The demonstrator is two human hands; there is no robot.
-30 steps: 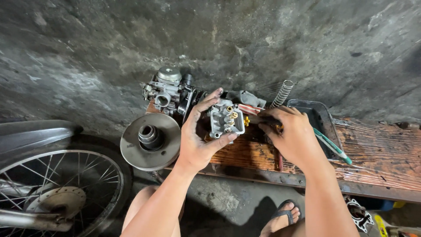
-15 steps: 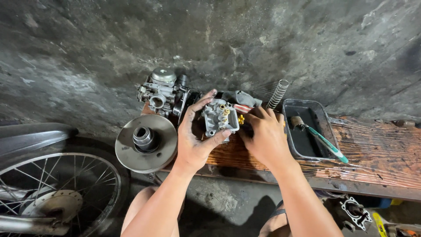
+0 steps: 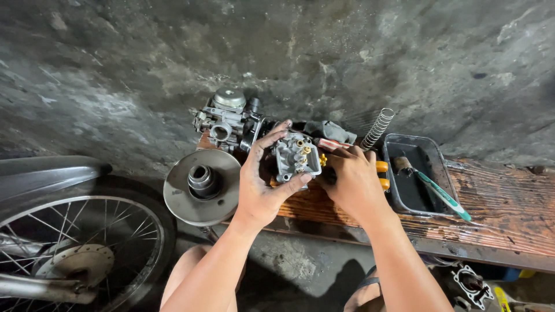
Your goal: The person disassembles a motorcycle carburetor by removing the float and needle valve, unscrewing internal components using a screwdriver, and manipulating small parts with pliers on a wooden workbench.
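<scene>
My left hand (image 3: pixel 261 188) grips a small grey metal carburetor body (image 3: pixel 296 157) with brass parts showing in its open face, held just above a worn wooden plank (image 3: pixel 497 225). My right hand (image 3: pixel 352 182) rests on the plank beside the carburetor's right side, fingers curled toward it; whatever they pinch is hidden. Two yellow tool handles (image 3: pixel 381 174) lie just past my right hand. A second, larger carburetor (image 3: pixel 226 118) sits behind my left hand.
A round metal pulley disc (image 3: pixel 201 186) lies left of my left hand. A black tray (image 3: pixel 415 182) of dark liquid holds a green-handled toothbrush (image 3: pixel 442 193). A coil spring (image 3: pixel 377 128) leans on the concrete wall. A spoked motorcycle wheel (image 3: pixel 75 254) is lower left.
My right hand has drawn left from near the black tray and settled close beside the carburetor body. My left hand keeps its hold on the carburetor.
</scene>
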